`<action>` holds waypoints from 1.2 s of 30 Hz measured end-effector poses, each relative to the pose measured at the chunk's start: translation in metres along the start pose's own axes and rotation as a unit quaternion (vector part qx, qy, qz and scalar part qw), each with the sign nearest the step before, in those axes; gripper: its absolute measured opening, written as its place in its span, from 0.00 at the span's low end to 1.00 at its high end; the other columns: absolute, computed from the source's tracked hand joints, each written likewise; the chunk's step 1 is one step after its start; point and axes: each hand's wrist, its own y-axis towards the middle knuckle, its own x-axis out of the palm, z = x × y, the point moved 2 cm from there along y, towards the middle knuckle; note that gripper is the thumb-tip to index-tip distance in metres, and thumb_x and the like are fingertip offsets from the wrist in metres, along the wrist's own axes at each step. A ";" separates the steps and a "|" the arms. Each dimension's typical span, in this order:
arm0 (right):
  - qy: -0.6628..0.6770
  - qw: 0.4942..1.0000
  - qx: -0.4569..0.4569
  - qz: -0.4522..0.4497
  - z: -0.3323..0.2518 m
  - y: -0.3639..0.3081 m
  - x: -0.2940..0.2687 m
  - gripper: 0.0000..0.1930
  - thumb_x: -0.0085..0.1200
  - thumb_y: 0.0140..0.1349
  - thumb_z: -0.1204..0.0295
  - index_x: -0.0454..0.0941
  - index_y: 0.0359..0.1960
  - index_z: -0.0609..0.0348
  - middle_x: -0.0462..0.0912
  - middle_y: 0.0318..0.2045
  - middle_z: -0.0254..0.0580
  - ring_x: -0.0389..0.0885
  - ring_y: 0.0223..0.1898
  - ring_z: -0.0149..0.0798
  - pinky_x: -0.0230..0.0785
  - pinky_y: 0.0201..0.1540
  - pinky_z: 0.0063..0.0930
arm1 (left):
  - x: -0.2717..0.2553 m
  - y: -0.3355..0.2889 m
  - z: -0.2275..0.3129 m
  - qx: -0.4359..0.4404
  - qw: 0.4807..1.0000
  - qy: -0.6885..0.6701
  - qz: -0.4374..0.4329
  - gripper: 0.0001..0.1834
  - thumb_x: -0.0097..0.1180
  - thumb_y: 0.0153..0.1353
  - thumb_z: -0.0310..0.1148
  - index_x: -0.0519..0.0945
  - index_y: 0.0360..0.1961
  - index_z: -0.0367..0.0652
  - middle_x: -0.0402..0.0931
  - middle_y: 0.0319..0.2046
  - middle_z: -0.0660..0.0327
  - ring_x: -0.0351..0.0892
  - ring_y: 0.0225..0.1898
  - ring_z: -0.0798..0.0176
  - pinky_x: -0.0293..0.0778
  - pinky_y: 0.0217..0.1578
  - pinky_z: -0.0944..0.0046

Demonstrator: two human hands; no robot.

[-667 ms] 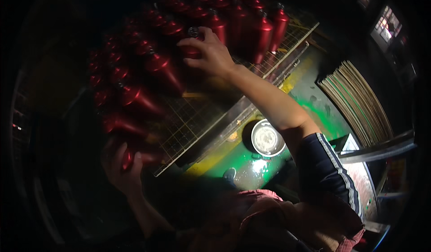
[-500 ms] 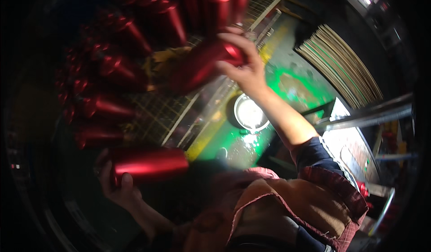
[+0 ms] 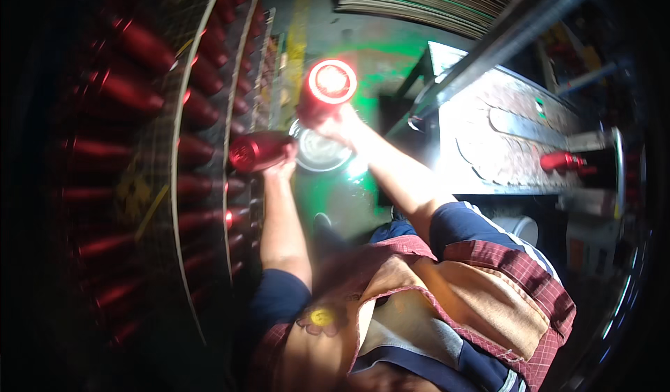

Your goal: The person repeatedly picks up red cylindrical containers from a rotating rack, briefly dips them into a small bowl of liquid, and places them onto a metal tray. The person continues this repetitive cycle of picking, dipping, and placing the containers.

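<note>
Fingers (image 3: 287, 152) clamp red bottles (image 3: 258, 152) in left hand (image 3: 280, 166) and right hand (image 3: 338, 124). They look slippery, best held round the sides.

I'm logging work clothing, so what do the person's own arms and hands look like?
The left hand and right hand are bare and ungloved, and the forearms are uncovered too. The left sleeve and right sleeve are short and dark navy blue; white stripes run along the right one. Glare and blur hide finer detail.
</note>
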 end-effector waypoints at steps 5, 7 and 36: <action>-0.190 0.952 -0.238 0.023 -0.018 -0.106 0.033 0.16 0.52 0.66 0.56 0.79 0.42 0.55 0.84 0.39 0.41 0.82 0.39 0.39 0.78 0.45 0.42 | 0.039 -0.011 -0.027 -0.168 0.958 0.059 -0.224 0.28 0.50 0.65 0.42 0.68 0.61 0.35 0.67 0.60 0.44 0.66 0.58 0.31 0.75 0.51 0.35; -0.310 0.883 -0.353 -0.006 -0.032 -0.193 0.056 0.16 0.53 0.65 0.57 0.79 0.45 0.55 0.82 0.43 0.42 0.81 0.41 0.40 0.77 0.48 0.41 | 0.067 -0.038 -0.073 -0.255 0.936 0.131 -0.202 0.27 0.47 0.67 0.46 0.69 0.61 0.39 0.69 0.58 0.45 0.68 0.57 0.33 0.79 0.47 0.39; -0.732 0.485 -0.452 0.156 -0.111 -0.448 0.048 0.16 0.52 0.62 0.85 0.77 0.52 0.67 0.72 0.56 0.48 0.77 0.53 0.40 0.76 0.52 0.30 | 0.173 -0.137 -0.345 0.570 0.311 0.738 -0.182 0.11 0.62 0.53 0.20 0.87 0.39 0.42 0.80 0.46 0.56 0.77 0.50 0.59 0.73 0.51 0.62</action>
